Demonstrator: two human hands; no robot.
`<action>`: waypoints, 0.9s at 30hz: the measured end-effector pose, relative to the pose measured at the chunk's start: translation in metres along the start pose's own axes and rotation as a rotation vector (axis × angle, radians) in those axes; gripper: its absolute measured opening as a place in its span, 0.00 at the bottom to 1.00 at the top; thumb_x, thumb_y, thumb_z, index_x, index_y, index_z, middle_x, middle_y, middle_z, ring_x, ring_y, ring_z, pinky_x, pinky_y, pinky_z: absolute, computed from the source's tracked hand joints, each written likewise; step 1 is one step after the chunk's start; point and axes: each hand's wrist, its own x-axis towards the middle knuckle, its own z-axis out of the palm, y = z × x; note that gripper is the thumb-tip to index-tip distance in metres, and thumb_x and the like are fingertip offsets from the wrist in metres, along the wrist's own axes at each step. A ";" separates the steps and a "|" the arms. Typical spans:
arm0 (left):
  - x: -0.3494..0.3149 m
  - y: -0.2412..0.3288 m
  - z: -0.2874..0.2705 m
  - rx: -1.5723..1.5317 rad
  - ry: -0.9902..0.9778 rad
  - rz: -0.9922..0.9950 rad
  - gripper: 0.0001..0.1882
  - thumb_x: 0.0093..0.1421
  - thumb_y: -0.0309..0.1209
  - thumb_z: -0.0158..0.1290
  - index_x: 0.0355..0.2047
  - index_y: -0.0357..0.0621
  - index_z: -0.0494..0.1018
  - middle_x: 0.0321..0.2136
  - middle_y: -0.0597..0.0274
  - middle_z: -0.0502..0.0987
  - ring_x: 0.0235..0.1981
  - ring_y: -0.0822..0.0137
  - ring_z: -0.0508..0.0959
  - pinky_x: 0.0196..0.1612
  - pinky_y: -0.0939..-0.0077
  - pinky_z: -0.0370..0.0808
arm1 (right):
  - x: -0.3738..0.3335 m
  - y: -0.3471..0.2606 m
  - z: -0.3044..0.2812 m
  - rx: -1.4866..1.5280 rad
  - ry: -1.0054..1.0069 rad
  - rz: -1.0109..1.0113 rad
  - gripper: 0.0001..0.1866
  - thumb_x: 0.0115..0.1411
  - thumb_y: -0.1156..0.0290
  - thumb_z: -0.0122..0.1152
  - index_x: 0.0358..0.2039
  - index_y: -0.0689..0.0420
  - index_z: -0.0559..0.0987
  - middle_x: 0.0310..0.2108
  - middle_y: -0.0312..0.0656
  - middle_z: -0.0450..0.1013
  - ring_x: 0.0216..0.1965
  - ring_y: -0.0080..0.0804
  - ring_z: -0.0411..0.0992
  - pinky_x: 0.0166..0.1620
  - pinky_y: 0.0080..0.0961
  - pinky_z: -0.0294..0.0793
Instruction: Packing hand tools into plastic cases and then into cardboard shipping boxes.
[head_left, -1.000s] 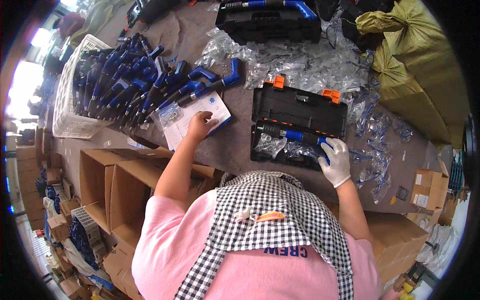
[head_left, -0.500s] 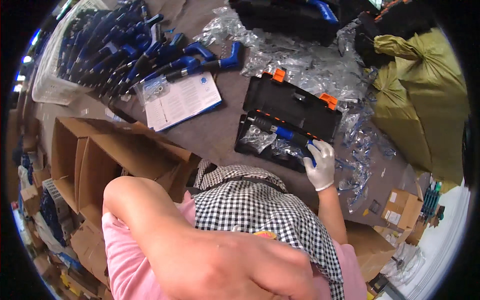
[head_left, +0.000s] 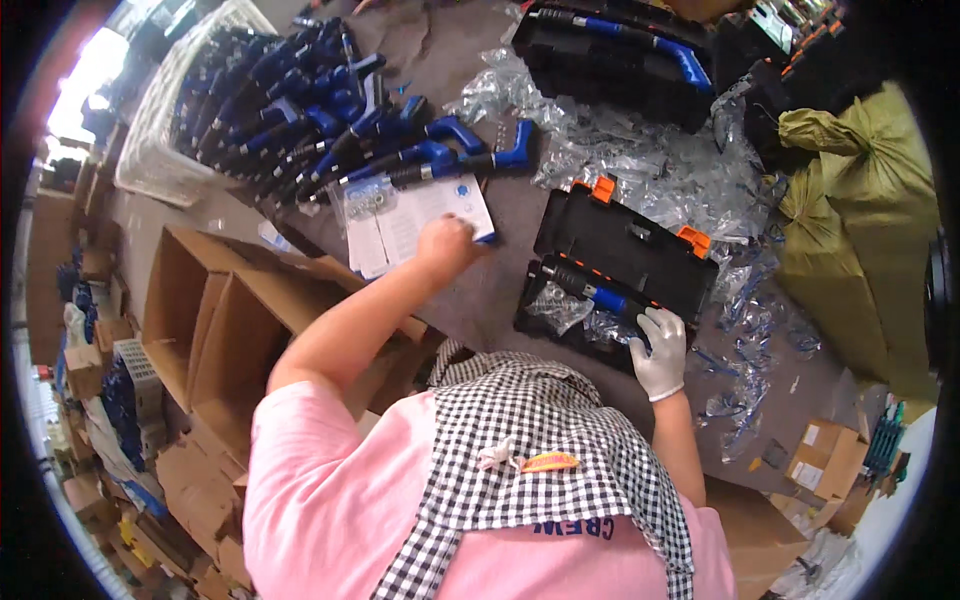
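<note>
My bare left hand (head_left: 448, 245) is over the right part of a stack of printed leaflets (head_left: 395, 240), fingers curled in. Whatever they may hold is hidden. A small clear bag of metal parts (head_left: 368, 198) lies on the leaflets. To the right stands an open black case (head_left: 625, 245) with orange latches. Inside it are a blue-and-black long-bodied tool (head_left: 605, 298) and clear plastic bags (head_left: 560, 308). My right hand (head_left: 660, 352), in a white glove, closes around the tool's right end at the case's near right corner.
A white plastic basket (head_left: 150, 165) and a heap of blue-handled tools (head_left: 300, 100) fill the back left. Cardboard boxes (head_left: 190, 330) stand at the left. Clear plastic bags (head_left: 610, 150) spread behind the case, below another open case (head_left: 600, 70). Yellow-green sacks (head_left: 840, 240) stand right.
My left hand has swung away from close to the camera and out to the leaflets. The gloved right hand stays at the case. The whole view has shifted.
</note>
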 end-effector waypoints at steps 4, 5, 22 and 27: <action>-0.009 -0.052 0.089 0.226 0.098 -0.130 0.24 0.49 0.46 0.61 0.38 0.38 0.76 0.43 0.54 0.74 0.50 0.53 0.71 0.46 0.57 0.73 | -0.007 0.000 0.005 -0.003 -0.014 0.041 0.19 0.42 0.75 0.67 0.39 0.58 0.79 0.43 0.42 0.73 0.49 0.46 0.68 0.53 0.41 0.68; -0.007 -0.054 0.098 0.173 0.033 -0.170 0.16 0.52 0.38 0.56 0.35 0.39 0.77 0.38 0.53 0.74 0.47 0.53 0.71 0.46 0.57 0.71 | -0.010 0.002 0.004 0.005 -0.020 0.056 0.19 0.42 0.75 0.67 0.39 0.58 0.79 0.43 0.43 0.73 0.49 0.46 0.68 0.53 0.41 0.68; -0.002 -0.079 0.027 0.229 -0.241 -0.032 0.09 0.52 0.33 0.53 0.23 0.44 0.81 0.28 0.51 0.81 0.30 0.51 0.81 0.36 0.59 0.78 | 0.001 -0.003 0.005 0.084 -0.066 0.045 0.18 0.42 0.76 0.66 0.38 0.59 0.79 0.41 0.44 0.75 0.47 0.46 0.70 0.53 0.41 0.69; -0.015 -0.088 0.076 0.132 -0.239 -0.078 0.19 0.53 0.48 0.59 0.24 0.44 0.81 0.28 0.50 0.80 0.34 0.51 0.80 0.39 0.59 0.75 | 0.003 -0.005 0.006 0.079 -0.110 0.017 0.15 0.44 0.72 0.65 0.36 0.58 0.80 0.39 0.42 0.75 0.46 0.44 0.71 0.52 0.39 0.69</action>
